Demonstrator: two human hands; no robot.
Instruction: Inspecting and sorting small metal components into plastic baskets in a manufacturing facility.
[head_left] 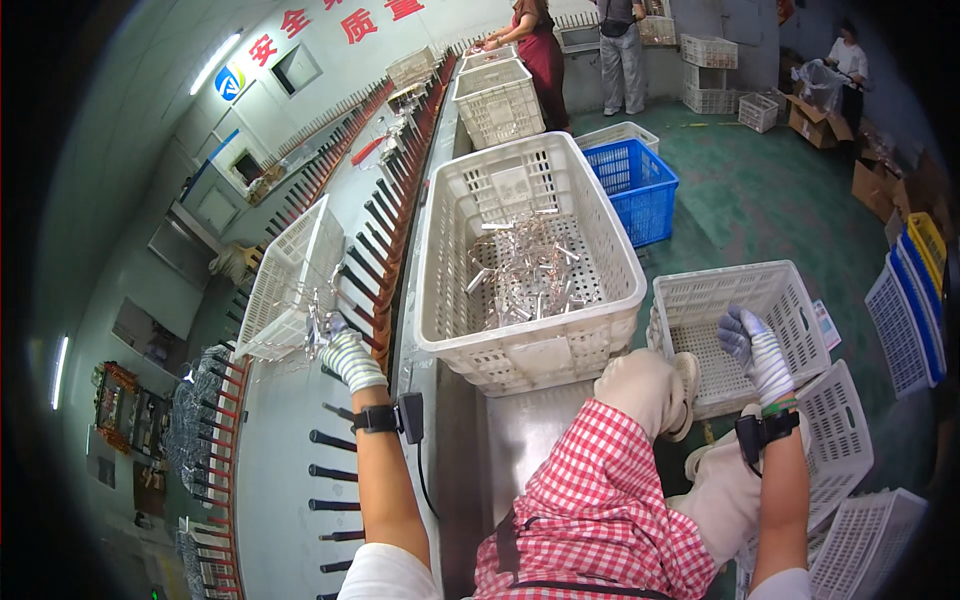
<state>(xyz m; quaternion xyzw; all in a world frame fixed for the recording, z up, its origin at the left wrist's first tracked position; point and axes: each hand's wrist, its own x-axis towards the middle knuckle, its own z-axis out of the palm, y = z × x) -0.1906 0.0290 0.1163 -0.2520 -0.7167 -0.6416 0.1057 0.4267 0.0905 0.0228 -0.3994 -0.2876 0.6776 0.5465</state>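
My left hand [340, 347], in a striped glove, reaches to a tilted white basket [290, 265] on the bench. Its fingers close on small shiny metal pieces [318, 312] at the basket's near end; their exact kind cannot be made out. My right hand [745, 340], also gloved, hovers over the right-hand white crate [815, 350]. Its fingers are stretched out and hold nothing. Between my hands stands a large white crate [540, 345], holding a loose heap of thin metal pieces with white stick-like parts [530, 270].
Rows of black-handled rods [370, 285] line the bench edges. Beyond the large crate are a blue crate [640, 195] and another white crate [500, 110]. Stacked crates [905, 310] stand at right. Several people work farther back, one in a dark red apron [540, 60].
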